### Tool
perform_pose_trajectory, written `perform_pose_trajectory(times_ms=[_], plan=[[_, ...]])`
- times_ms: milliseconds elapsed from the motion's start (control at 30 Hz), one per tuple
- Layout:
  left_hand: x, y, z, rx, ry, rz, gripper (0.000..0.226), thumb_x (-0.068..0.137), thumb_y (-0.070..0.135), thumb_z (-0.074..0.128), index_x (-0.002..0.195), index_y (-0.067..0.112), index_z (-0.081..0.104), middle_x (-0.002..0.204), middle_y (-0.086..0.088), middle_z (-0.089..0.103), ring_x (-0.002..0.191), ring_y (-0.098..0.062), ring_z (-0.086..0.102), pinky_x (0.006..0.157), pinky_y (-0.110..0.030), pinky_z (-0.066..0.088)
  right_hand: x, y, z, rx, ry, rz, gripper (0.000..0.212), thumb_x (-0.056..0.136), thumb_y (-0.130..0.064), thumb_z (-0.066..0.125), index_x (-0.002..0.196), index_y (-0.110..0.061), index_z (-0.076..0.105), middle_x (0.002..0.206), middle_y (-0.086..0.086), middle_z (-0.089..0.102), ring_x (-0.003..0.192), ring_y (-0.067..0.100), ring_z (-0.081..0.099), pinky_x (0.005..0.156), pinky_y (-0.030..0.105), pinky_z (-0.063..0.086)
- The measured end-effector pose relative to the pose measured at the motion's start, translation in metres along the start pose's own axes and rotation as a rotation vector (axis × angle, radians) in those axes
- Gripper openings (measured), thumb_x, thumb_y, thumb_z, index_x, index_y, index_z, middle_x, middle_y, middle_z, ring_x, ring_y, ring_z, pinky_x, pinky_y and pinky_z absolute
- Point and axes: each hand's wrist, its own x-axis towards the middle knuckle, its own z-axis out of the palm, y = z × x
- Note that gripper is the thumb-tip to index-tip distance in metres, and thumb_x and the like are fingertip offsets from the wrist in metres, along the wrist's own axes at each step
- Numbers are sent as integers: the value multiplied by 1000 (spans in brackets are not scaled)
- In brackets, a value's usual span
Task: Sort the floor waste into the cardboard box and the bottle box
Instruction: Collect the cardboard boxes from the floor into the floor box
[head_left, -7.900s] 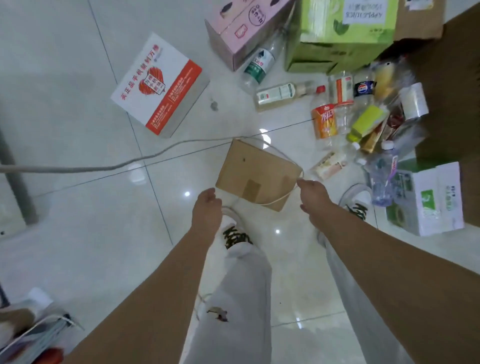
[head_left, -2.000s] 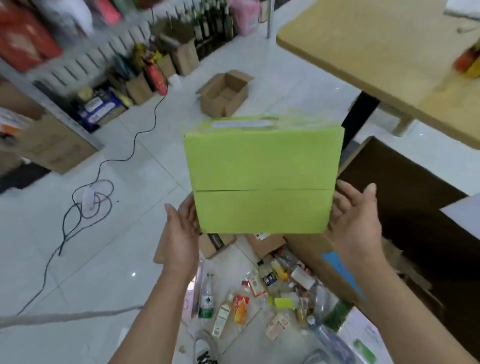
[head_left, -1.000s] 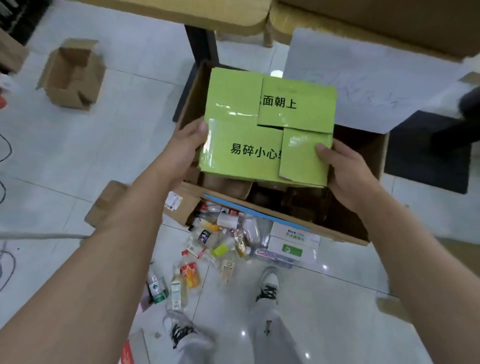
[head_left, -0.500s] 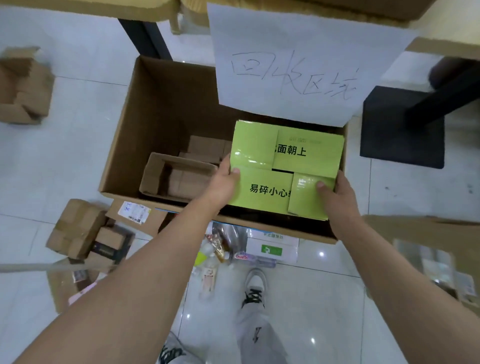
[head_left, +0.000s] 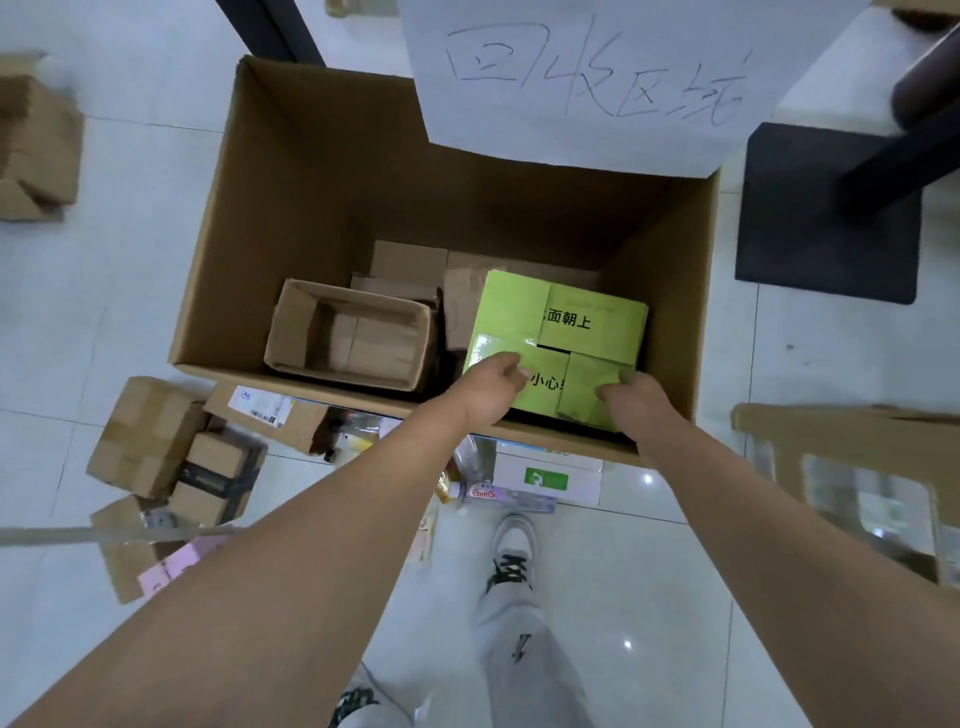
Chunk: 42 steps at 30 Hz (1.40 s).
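Several small brown cartons (head_left: 150, 431) lay on the floor to the left of the cardboard box (head_left: 311, 171), not yet sorted. Inside it an open brown carton (head_left: 348, 338) sat at the left. I held the green carton (head_left: 587, 317) beside that, low in the right half. My left hand (head_left: 493, 374) curled on its near-left edge and my right hand (head_left: 631, 397) gripped the near-right flap, the two hands apart. The carton was glossy lime with black lettering, its top flaps interleaved and one lifting. Best, I judged, to lower it flat against the right wall and release both hands together, so it would not tip.
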Motion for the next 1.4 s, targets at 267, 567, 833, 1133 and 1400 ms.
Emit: perform_pose_trajectory(times_ms=[267,567,833,1133,1400], plan=[[-55,-20,-34,-745,335,192,30,101,10,43,128,11,57,129,-6,64,110,-16,62,100,-31,44,-51,-27,68,257,159,-429,37,102,-17,46,139,-16,48,132,-1,57,113,11,54,99,25,48],[-143,-158,-116,-1163,659,183,22,101,9,44,115,13,60,114,-5,69,104,-14,65,82,-21,50,-141,-57,215,270,-6,-646,29,100,-13,50,129,-16,56,118,-3,66,111,9,61,99,35,51],[-215,-307,-163,-1152,703,-18,18,79,32,63,97,32,63,120,-3,68,108,-17,64,95,-35,49,-174,-39,379,297,-277,-258,32,96,-7,53,126,-16,49,110,9,68,86,18,68,74,30,55],[-192,-430,-150,-1272,558,-206,14,89,17,63,100,26,63,113,-9,70,99,-21,66,90,-34,49,-91,0,474,191,-213,133,29,97,-12,52,124,-2,56,86,15,66,57,18,54,38,18,45],[-94,-520,-111,-1245,505,-208,22,92,24,61,114,27,63,113,1,71,104,-12,66,93,-32,50,41,4,568,263,-123,107,9,97,-16,56,104,-11,55,72,2,51,46,10,46,53,20,49]])
